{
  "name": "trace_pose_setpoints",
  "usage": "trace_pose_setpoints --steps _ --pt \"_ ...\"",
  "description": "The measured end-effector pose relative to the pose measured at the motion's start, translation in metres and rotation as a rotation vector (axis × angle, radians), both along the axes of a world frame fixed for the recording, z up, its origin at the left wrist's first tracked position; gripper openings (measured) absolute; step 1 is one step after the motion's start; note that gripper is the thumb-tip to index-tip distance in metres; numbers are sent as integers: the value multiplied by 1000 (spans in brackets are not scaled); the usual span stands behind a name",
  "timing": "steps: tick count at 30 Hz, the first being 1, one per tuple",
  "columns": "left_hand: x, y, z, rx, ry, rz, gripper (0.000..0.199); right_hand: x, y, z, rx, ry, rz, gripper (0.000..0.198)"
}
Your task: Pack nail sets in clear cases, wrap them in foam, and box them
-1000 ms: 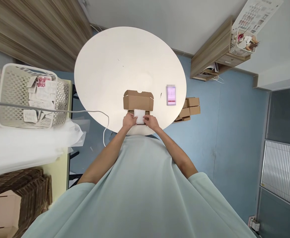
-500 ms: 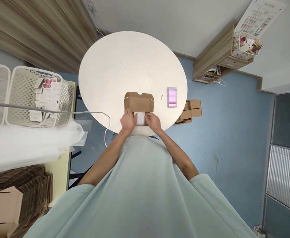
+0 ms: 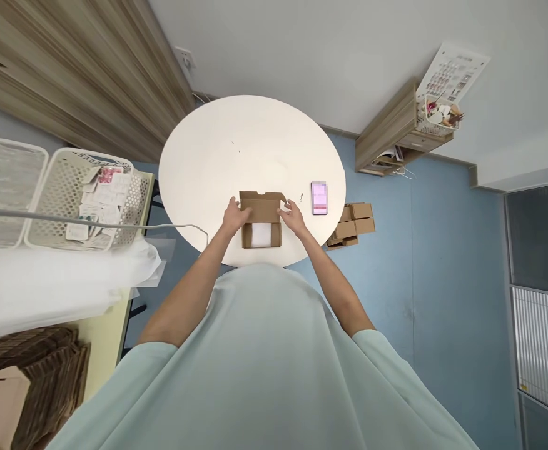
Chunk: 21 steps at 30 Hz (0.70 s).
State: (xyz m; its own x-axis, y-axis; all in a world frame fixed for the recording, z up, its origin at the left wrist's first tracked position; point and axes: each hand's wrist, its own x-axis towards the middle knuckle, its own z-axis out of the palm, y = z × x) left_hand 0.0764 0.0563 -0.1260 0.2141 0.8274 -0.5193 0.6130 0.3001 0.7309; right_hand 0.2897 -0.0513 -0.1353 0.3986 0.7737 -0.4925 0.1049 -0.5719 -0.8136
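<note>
Head view shows us a white table, with an open cardboard box lying near its closest edge. The box's lid stands raised on the far side, not yet folded down. Our left hand and right hand are at the lid's two ends, thumbs and fingers partly spread; we cannot tell whether either pinches the cardboard. A white packet already sits inside the box, between its short ends, so we judge the packet placed and the box left unclosed.

Counting, again from large to small: one table; one wooden cabinet; three white baskets, two at the left and one on the cabinet; one open box on the table; several small boxes piled beyond the table's right edge, too overlapped for us to number; two hands; one white packet; one phone-like device.
</note>
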Motion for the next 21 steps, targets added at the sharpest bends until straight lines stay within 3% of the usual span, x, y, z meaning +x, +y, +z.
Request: trace_pose_setpoints --steps 3,8,14,21 --pt "6 1 15 -72 -47 41 102 5 4 3 69 16 55 80" --pt "10 7 27 9 -102 14 89 18 9 13 134 -56 73 73" --pt "4 -6 15 136 -160 -60 78 17 -8 16 188 -168 154 65" --pt "-14 -63 -3 296 -142 -183 74 1 -67 6 188 -292 291 69"
